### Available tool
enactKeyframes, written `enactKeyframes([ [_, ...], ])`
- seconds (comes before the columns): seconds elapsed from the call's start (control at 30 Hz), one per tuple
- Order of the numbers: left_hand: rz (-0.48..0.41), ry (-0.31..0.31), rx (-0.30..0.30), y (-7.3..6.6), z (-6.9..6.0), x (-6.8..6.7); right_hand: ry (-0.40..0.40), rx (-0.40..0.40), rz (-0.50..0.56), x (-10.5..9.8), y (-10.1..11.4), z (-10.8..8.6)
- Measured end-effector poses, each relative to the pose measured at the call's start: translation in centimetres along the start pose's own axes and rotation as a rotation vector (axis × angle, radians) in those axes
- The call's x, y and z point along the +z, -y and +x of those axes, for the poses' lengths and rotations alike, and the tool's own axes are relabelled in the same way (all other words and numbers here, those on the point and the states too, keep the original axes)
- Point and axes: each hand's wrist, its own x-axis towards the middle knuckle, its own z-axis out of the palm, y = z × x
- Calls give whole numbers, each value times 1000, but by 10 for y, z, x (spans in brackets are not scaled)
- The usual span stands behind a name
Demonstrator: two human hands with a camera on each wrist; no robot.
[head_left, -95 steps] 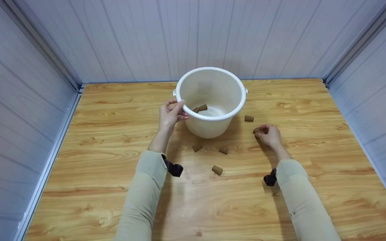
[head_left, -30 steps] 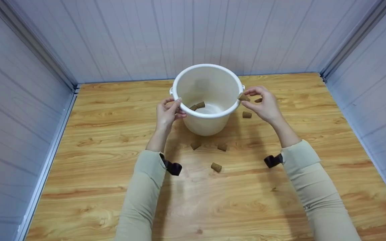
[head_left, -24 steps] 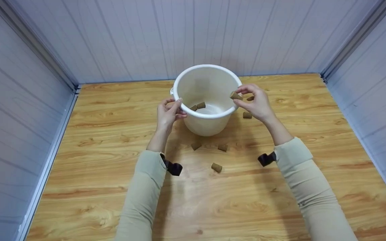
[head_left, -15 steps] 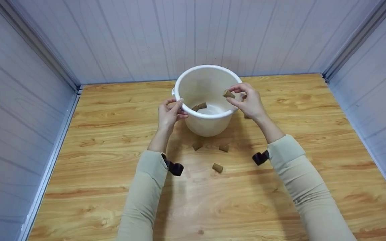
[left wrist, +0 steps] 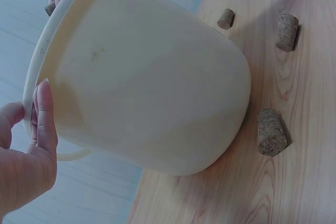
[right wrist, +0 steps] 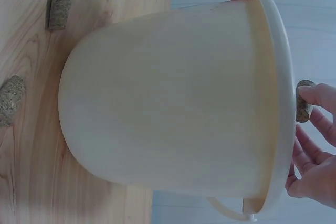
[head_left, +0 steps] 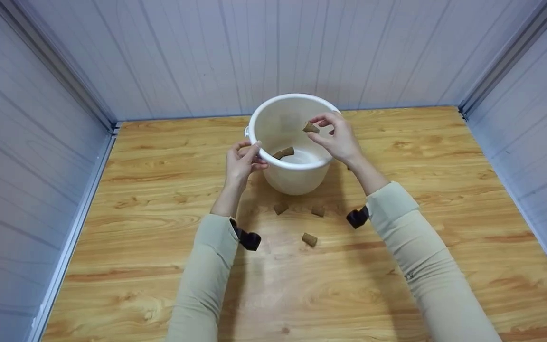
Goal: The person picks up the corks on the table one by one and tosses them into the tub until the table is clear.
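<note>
A white plastic bucket (head_left: 295,181) stands on the wood-look floor, with two corks (head_left: 288,151) lying in its bottom. At the rim's near left side, my left hand (head_left: 241,161) grips the edge. The left wrist view has its fingers (left wrist: 45,114) against the bucket's outer wall, just under the rim. My right hand (head_left: 340,140) pinches a brown tapered cork (head_left: 310,127) between thumb and fingers, over the bucket's opening. From the right wrist view, that cork shows just beyond the rim, and part of it is hidden by the thumb.
In front of the bucket lie three corks, one nearest me (head_left: 309,239), one at left (head_left: 280,208) and one at right (head_left: 317,211). Another cork (head_left: 349,167) is mostly hidden by my right wrist. A panelled wall (head_left: 207,61) rises close behind the bucket.
My right hand has lifted the cork from the floor right of the bucket and carried it up and left, across the rim to above the opening. My left hand keeps its place on the rim.
</note>
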Motion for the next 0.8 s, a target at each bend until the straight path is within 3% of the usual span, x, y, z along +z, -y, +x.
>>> enactKeyframes([
  [0.13, -53, 33, -9, 3, 4, -1, -3, 2, 20, 2, -2, 1],
  [0.17, -50, 31, -5, -1, 0, 1, -5, 4, 25, 3, -3, 0],
  [0.27, -46, 26, 23, -18, -20, 10, -12, 11, 53, 3, -4, -2],
  [0.37, 16, -24, -5, -56, -57, 29, -25, 12, 97, 3, -5, -6],
  [0.5, 25, -18, -48, -75, -74, 36, -48, 2, 154, 1, -1, -11],
  [0.6, 26, -12, -52, -77, -76, 36, -68, -7, 182, -3, 12, -19],
  [0.7, 10, -7, -21, -69, -70, 33, -85, -9, 199, -7, 22, -27],
  [0.77, 9, -13, -5, -63, -66, 32, -95, -14, 213, -9, 24, -31],
  [0.8, -21, 5, 6, -50, -53, 26, -99, -15, 222, -10, 23, -33],
])
